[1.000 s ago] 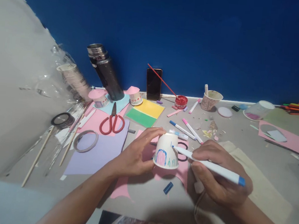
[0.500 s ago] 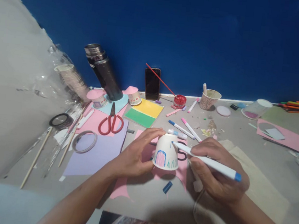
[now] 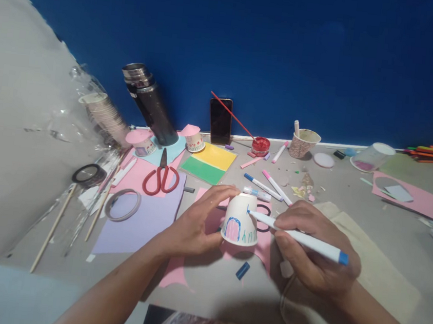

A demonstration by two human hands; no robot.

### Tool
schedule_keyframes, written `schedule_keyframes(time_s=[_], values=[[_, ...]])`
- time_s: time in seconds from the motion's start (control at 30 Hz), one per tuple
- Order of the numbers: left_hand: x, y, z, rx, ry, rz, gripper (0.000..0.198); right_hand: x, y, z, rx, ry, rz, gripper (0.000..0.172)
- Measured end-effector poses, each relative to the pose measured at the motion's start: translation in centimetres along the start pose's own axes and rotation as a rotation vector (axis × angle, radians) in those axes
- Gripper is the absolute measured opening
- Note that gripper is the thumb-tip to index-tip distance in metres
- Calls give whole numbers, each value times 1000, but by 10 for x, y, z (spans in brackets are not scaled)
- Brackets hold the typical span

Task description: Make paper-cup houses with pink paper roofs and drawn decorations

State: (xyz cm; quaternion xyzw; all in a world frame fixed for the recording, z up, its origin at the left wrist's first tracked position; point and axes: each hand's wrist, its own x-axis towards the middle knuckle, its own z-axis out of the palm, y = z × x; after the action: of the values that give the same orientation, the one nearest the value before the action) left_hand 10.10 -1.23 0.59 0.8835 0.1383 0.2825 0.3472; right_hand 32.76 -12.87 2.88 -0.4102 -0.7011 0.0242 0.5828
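An upside-down white paper cup [image 3: 240,218] bears a pink arch outlined in blue, green strokes low down and a short blue mark higher up. My left hand [image 3: 198,224] grips it from the left, fingers at its top and thumb near its rim. In my right hand [image 3: 318,247] is a white marker [image 3: 311,241] with a blue end, its tip touching the cup by the blue mark. A dark blue cap [image 3: 242,271] lies in front of the cup. Behind the cup, dark scissor handles [image 3: 263,218] rest partly hidden on pink paper [image 3: 265,249].
Red-handled scissors [image 3: 161,177], a tape ring [image 3: 122,205] and purple paper [image 3: 131,235] lie left. Behind stand a dark flask [image 3: 154,109], a phone [image 3: 221,121], a red paint pot [image 3: 260,146] and a patterned cup [image 3: 302,144]. Cloth [image 3: 375,266] lies right.
The marker tip has moved slightly down the cup, and the blue mark there shows more fully. My left hand keeps its hold on the cup.
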Motion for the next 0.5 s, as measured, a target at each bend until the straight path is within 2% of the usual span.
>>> schedule_keyframes(time_s=[0.5], values=[[1,3,-1,-25,-14,-29,76,-1,-1,-1,-31,38,48,17]])
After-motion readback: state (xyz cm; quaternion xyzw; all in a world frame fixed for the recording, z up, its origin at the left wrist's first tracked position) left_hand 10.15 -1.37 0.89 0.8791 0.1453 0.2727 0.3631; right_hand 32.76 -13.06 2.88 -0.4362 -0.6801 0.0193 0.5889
